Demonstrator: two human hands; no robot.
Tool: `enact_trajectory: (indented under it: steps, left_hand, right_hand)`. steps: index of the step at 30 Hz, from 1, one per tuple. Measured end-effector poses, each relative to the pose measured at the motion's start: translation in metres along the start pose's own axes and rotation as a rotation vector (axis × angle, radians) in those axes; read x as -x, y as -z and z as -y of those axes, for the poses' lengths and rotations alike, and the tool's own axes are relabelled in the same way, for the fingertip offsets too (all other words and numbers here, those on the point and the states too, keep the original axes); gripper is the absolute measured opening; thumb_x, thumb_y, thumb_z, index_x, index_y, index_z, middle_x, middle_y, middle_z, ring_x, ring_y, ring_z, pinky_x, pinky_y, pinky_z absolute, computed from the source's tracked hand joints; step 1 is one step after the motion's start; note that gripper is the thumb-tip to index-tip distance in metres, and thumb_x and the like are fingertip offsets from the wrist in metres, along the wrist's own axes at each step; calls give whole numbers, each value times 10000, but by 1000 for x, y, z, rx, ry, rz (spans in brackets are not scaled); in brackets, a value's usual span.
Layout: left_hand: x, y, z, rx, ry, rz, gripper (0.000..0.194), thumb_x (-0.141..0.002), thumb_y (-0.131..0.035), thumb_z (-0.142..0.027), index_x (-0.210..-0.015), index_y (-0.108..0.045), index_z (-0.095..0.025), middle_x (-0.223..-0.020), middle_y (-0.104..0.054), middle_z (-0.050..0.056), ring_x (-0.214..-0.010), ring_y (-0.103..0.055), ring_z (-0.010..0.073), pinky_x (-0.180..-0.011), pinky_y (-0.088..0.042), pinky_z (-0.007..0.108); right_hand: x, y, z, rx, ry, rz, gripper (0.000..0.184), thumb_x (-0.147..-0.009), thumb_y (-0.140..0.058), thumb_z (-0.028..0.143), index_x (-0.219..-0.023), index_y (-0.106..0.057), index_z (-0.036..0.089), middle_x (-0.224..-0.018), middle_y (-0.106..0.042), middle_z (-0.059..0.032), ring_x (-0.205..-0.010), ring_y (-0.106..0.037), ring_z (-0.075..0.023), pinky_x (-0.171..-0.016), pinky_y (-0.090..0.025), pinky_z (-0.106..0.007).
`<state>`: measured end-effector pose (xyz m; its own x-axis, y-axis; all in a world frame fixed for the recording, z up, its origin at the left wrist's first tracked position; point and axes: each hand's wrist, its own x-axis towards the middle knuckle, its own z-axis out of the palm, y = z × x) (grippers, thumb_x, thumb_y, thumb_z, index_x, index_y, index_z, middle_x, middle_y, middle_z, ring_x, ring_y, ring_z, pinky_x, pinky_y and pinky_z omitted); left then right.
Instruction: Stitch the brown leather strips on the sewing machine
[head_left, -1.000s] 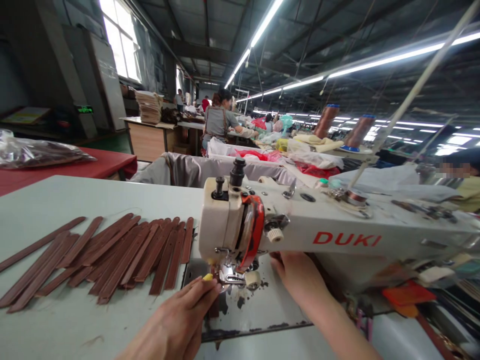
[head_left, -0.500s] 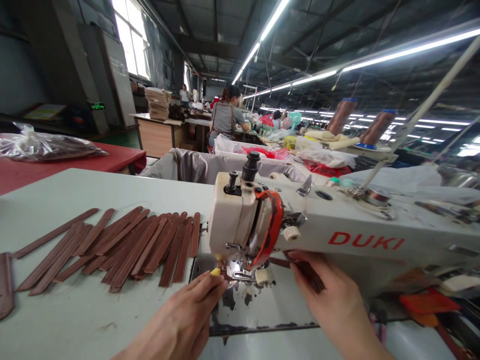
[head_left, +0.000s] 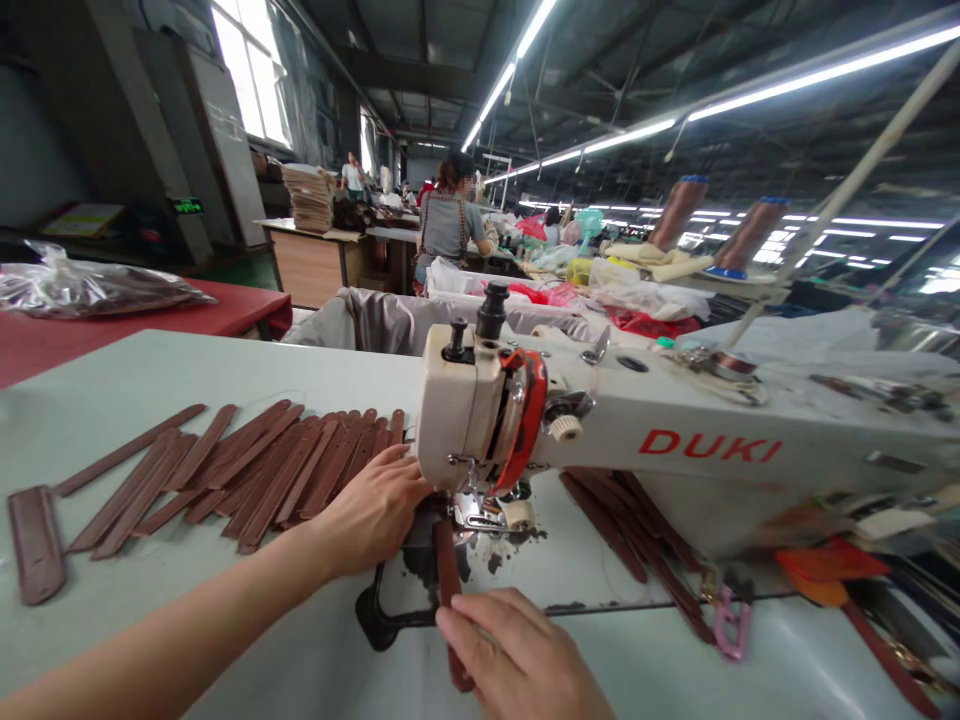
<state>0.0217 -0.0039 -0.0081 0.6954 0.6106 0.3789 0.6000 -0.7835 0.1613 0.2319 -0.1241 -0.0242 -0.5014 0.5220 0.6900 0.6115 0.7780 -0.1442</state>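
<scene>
The thin brown strap (head_left: 448, 565), looking light and bendy, is lying under the machine's (head_left: 480, 420) foot, while the right hand (head_left: 517, 655) is pinching its near end and the left hand (head_left: 375, 505) is resting half-curled beside the pile (head_left: 247, 470), holding nothing.

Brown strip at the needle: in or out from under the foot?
In. The strip runs under the presser foot; right hand holds its near end.

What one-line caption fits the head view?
Two hands, left hand and right hand, feed a brown strap under a sewing machine.
</scene>
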Motion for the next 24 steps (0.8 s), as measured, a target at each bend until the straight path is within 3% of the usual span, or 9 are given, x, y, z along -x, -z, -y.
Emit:
enact_trajectory:
  steps: [3,6,8,11,14,19,24]
  left_hand:
    - [10,11,6,-27,-30,24,348,-832,-392,-7,-1000,-652,-167,-1007,-692,64,-1016,-625,207,-1086,-350,428]
    - [33,16,-8,-82,-9,-6,508,-811,-354,30,-1228,-569,-164,-1284,-590,97,-1227,-515,244,-1149,-215,533]
    - [47,9,-26,-92,27,-58,547,-829,-357,-5,-1340,-473,-158,-1329,-553,103,-1225,-514,236,-1116,-333,472]
    - [57,-8,-51,-20,-67,-56,599,-780,-391,-35,-1369,-421,-136,-1321,-567,104,-1209,-536,212,-1016,-481,335]
    - [53,-19,-59,-5,-126,-80,633,-751,-385,-11,-1379,-383,-91,-1325,-567,129,-1255,-501,220,-1042,-461,331]
    - [44,-15,-55,-4,-124,-124,659,-722,-381,4,-1371,-387,-116,-1253,-613,121,-1194,-554,222,-1043,-459,345]
    - [46,-14,-57,3,-90,-82,637,-729,-383,0,-1355,-406,-119,-1281,-605,114,-1210,-548,221,-1041,-459,340]
  right_hand:
    - [15,-25,-4,-13,-96,96,319,-990,-365,131,-1056,-677,104,-899,-711,-101,-767,-671,-154,-762,-578,-223]
    - [29,-37,-7,-30,-126,118,307,-979,-373,122,-1105,-653,123,-961,-702,-92,-817,-660,-160,-795,-564,-234]
    - [34,-41,-8,-39,-137,120,290,-969,-391,118,-1097,-650,144,-947,-698,-78,-793,-649,-155,-774,-560,-231]
    - [37,-45,-8,-37,-151,135,289,-954,-394,105,-1082,-649,155,-911,-691,-69,-751,-630,-155,-739,-554,-240]
    - [39,-48,-9,-28,-161,148,303,-947,-382,94,-1087,-647,138,-917,-686,-79,-766,-625,-164,-748,-550,-254]
    - [43,-52,-13,-8,-155,144,302,-937,-401,95,-1102,-649,139,-949,-686,-83,-785,-633,-167,-761,-552,-253]
    - [24,-48,-10,38,-50,14,285,-930,-423,102,-1073,-670,104,-908,-702,-100,-755,-630,-180,-727,-575,-266]
